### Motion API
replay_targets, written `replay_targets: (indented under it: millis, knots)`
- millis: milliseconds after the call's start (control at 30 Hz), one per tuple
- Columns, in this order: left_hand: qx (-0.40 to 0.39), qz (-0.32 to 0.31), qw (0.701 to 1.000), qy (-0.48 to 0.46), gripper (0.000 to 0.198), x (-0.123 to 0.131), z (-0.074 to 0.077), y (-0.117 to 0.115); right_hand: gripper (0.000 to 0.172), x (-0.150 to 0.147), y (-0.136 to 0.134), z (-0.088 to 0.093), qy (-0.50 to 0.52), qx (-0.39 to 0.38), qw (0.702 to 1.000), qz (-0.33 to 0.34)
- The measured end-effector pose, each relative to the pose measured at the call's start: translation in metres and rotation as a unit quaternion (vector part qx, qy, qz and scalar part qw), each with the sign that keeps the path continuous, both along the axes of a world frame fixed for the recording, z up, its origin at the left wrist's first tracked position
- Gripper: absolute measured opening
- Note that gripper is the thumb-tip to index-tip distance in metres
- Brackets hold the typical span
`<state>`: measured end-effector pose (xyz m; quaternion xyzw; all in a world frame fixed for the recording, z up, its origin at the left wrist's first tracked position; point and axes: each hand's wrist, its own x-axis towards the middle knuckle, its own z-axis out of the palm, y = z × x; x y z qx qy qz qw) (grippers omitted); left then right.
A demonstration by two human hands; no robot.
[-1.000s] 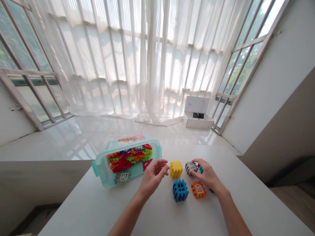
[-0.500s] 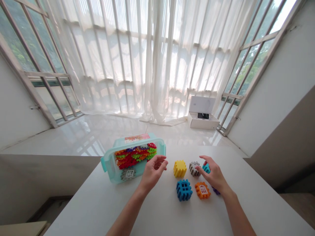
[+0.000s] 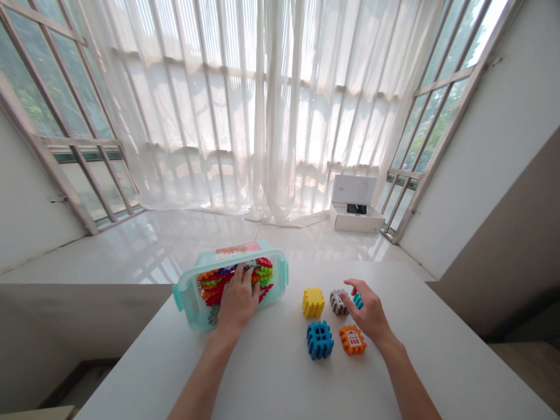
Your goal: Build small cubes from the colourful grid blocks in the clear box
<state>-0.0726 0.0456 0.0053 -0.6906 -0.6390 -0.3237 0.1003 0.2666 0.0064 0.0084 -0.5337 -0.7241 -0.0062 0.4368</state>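
Observation:
My left hand (image 3: 240,297) reaches into a pale turquoise plastic tub (image 3: 280,291) that lies tipped with its mouth toward me. Its fingers are spread over a stack of red, orange and green notched building pieces (image 3: 219,284); a grey piece (image 3: 213,315) is partly covered by the hand. My right hand (image 3: 366,309) hovers with thumb and forefinger apart, holding nothing, beside a grey block with a white window (image 3: 338,302) and a turquoise block (image 3: 357,300). A yellow block (image 3: 313,303), a blue block (image 3: 319,340) and an orange block with a white window (image 3: 352,340) stand nearby.
All of this rests on a white table (image 3: 280,385). Behind it, a glossy white sill (image 3: 175,233) runs to a sheer curtain (image 3: 271,116). An open white box (image 3: 356,220) with a dark phone-like object (image 3: 356,208) stands at the sill's right.
My left hand has moved left and into the tub, onto the stacked pieces. My right hand stays by the blocks, now covering the purple one that showed under it. The view has shifted slightly.

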Motion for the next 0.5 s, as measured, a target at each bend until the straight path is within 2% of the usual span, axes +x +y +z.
replay_targets:
  millis: [100,233,367,500]
  knots:
    - [-0.017,0.004,1.0,0.019,0.043,-0.0049,-0.0043,0.0045,0.031,-0.0016,-0.0005,0.001,-0.002,0.008,1.0,0.002]
    - [0.024,-0.014,0.999,0.022,0.042,-0.0076,-0.0073,0.0063,0.031,-0.0013,-0.0008,0.0015,-0.001,0.014,1.0,-0.001]
    - [0.049,-0.032,0.998,0.03,0.042,-0.0089,-0.0052,0.0058,0.03,-0.0003,-0.0007,0.0008,-0.002,0.01,1.0,-0.004]
    - [0.037,-0.029,0.998,0.043,0.036,-0.0099,-0.0015,0.0043,0.029,-0.0002,-0.0002,0.0,-0.002,0.009,1.0,-0.001]
